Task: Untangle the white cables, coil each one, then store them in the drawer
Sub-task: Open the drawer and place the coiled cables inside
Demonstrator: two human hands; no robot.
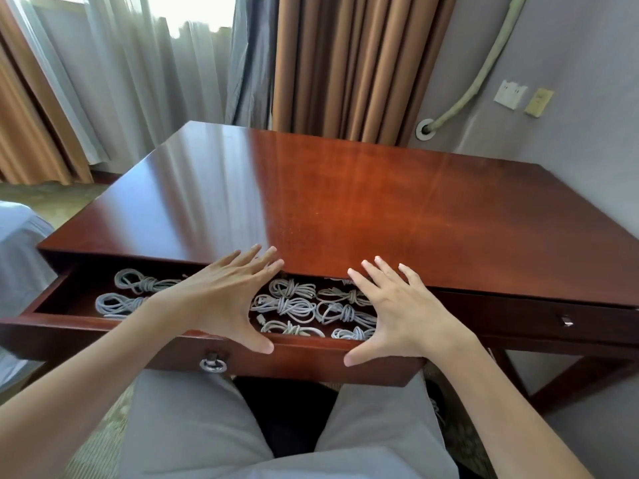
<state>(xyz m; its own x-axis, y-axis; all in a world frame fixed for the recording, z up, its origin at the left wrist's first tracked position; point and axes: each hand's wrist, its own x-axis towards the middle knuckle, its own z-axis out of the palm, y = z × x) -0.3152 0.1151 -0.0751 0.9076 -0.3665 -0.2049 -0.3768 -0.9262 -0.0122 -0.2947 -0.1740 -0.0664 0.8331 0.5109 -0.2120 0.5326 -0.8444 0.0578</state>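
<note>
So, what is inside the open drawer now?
The drawer holds coiled white cables in rows. The left hand and right hand cover some; the desk top hides the back.

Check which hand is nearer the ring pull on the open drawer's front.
Left. The left hand hangs over the open drawer, its thumb just up and right of the ring pull. The right hand is farther right, past the coiled cables.

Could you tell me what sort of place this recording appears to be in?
Probably a hotel room or bedroom: a polished wooden desk by floor-length curtains, a bed corner on the left, wall sockets.
</note>
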